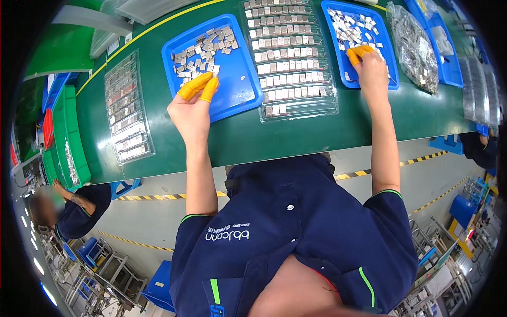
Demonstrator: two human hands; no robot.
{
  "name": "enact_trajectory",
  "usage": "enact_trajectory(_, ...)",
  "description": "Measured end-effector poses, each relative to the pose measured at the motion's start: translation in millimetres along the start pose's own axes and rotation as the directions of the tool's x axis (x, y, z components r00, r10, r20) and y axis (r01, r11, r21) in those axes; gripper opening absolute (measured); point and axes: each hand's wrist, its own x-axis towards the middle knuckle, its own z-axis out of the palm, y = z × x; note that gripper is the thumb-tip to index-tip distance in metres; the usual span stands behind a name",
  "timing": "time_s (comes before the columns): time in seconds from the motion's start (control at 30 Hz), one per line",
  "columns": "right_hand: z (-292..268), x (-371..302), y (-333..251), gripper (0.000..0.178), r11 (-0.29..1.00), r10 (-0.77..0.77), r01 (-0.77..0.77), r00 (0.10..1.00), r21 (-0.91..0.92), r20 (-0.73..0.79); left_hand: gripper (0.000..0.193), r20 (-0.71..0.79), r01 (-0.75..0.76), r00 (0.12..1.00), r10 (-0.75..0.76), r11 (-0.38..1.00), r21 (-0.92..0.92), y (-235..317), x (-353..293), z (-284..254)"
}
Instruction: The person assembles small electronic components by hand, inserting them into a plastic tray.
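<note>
My left hand (193, 108), with yellow finger cots, is closed in a pinch over the near part of a blue tray (232, 105). A small silver-white rectangular part (213, 68) shows at its fingertips. Loose metal parts (211, 46) lie in the tray's far half. My right hand (369, 66), also in yellow finger cots, reaches into a second blue tray (346, 79) among small white parts (351, 26). Its fingers are curled together and hide whatever is between them. Between the trays lies a clear plastic blister tray (311, 108), with rows of parts and a partly filled nearest row.
Another filled blister tray (127, 108) lies at the left on the green table (174, 150). Right of the second blue tray are a plastic bag of parts (417, 50) and stacked clear trays (481, 92). A co-worker (79, 208) sits at the left, beside a green bin (68, 132).
</note>
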Motion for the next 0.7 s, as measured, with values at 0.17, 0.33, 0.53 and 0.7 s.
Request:
enact_trajectory(0.17,-32,-12,-39,0.015,0.959,0.124,-0.009,0.911,0.282,-0.394,0.022,0.109,0.059,0.993,-0.054,0.997,-0.046,3,-14,12)
enact_trajectory(0.33,-39,-33,-118,0.012,0.589,0.148,-0.002,0.983,0.808,-0.105,0.024,0.221,0.183,0.965,-0.141,0.965,-0.185,14,-40,28)
enact_trajectory(0.53,-31,-44,-151,0.012,0.464,0.12,-0.071,0.993,0.883,0.017,0.024,0.266,0.166,0.957,-0.116,0.971,-0.172,13,-46,22)
enact_trajectory(0.7,-31,-46,-152,0.012,0.485,0.054,0.008,0.998,0.875,-0.039,0.023,0.281,0.173,0.953,-0.117,0.967,-0.185,16,-48,18)
